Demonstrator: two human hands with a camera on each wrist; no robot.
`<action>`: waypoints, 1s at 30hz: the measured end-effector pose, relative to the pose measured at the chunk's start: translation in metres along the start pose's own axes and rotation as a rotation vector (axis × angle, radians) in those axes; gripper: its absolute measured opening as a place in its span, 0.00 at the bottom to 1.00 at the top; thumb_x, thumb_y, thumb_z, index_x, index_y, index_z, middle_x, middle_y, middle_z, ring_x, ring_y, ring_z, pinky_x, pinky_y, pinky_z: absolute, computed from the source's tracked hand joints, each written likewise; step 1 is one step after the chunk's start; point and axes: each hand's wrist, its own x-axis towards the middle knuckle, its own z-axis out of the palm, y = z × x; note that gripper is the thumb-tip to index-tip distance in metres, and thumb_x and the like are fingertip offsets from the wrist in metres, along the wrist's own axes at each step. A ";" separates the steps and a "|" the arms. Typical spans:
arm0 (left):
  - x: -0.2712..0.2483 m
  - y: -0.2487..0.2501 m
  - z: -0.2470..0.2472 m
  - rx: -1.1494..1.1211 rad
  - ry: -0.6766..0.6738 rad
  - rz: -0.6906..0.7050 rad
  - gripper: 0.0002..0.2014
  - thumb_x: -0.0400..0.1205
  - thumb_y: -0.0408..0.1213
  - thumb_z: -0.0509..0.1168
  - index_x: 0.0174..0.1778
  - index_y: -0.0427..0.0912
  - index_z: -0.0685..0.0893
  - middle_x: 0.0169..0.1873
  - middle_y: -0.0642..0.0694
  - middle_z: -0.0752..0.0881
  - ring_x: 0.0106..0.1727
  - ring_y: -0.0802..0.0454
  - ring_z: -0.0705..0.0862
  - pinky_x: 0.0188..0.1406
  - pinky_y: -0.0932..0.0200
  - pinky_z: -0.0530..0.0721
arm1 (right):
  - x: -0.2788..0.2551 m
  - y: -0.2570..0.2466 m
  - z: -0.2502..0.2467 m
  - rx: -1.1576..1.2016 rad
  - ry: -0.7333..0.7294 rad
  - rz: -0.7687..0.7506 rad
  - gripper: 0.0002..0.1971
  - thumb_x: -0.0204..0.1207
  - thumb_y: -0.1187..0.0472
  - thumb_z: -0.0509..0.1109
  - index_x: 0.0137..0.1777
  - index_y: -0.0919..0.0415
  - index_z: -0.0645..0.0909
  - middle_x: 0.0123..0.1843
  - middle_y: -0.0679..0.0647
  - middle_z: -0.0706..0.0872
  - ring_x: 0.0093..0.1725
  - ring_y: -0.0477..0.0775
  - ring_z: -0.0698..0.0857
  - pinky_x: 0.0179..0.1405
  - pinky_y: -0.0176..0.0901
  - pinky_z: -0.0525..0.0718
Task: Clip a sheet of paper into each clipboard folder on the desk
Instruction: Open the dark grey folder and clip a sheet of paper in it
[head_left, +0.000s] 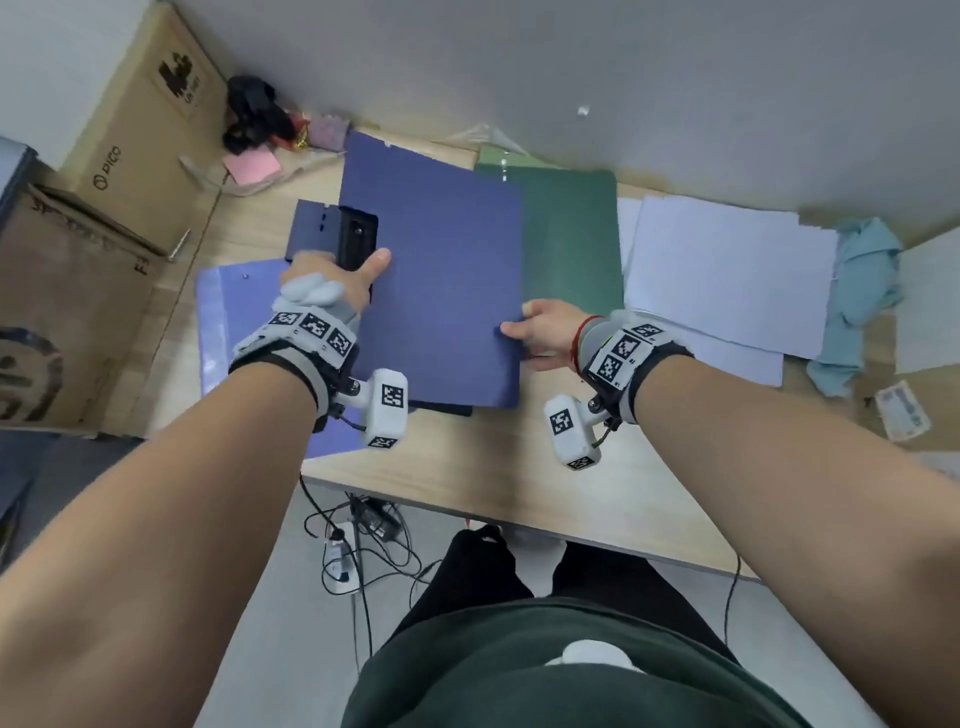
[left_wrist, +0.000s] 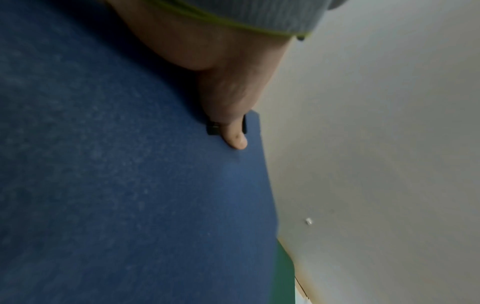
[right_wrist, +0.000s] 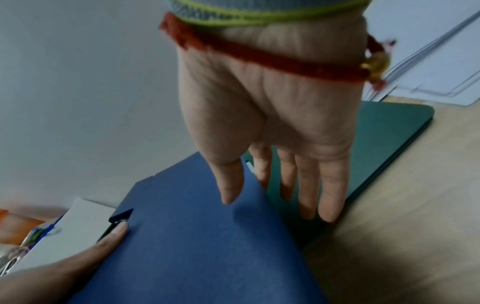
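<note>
A dark blue clipboard folder (head_left: 441, 270) is held closed over the desk, between both hands. My left hand (head_left: 358, 270) grips its left edge at the black clip (head_left: 356, 239), thumb on top (left_wrist: 233, 107) and fingers hidden below. My right hand (head_left: 524, 325) pinches the right edge of the cover, thumb on top (right_wrist: 228, 185) and fingers (right_wrist: 330, 195) under it. A green folder (head_left: 571, 244) lies closed beneath, to the right. A pale purple folder (head_left: 234, 322) lies under my left wrist. Loose white sheets (head_left: 727, 275) are spread at the right.
Cardboard boxes (head_left: 130, 130) stand past the desk's left edge. A teal cloth (head_left: 862, 291) lies at the far right, and small clutter with a pink pad (head_left: 252, 166) at the back left. The desk's front edge (head_left: 519, 512) runs near my legs, cables below it.
</note>
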 end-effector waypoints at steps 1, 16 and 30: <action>0.004 0.004 -0.004 0.044 -0.002 0.016 0.32 0.73 0.72 0.64 0.29 0.44 0.68 0.29 0.44 0.77 0.33 0.42 0.78 0.29 0.53 0.72 | -0.001 0.003 -0.002 -0.003 -0.010 0.016 0.13 0.79 0.51 0.71 0.61 0.50 0.79 0.64 0.49 0.82 0.59 0.53 0.86 0.63 0.53 0.85; 0.000 0.069 -0.024 -0.026 0.094 0.232 0.39 0.55 0.84 0.62 0.44 0.55 0.87 0.36 0.54 0.89 0.38 0.45 0.88 0.49 0.49 0.87 | 0.000 0.025 -0.055 0.305 0.062 -0.031 0.41 0.70 0.24 0.60 0.75 0.52 0.72 0.69 0.49 0.81 0.65 0.54 0.82 0.65 0.57 0.81; -0.037 0.059 0.163 -0.134 -0.708 -0.005 0.26 0.86 0.58 0.55 0.51 0.37 0.84 0.47 0.47 0.86 0.47 0.49 0.83 0.51 0.58 0.80 | 0.035 0.166 -0.170 0.399 0.549 -0.065 0.24 0.67 0.43 0.73 0.63 0.47 0.80 0.63 0.43 0.86 0.65 0.54 0.84 0.73 0.58 0.76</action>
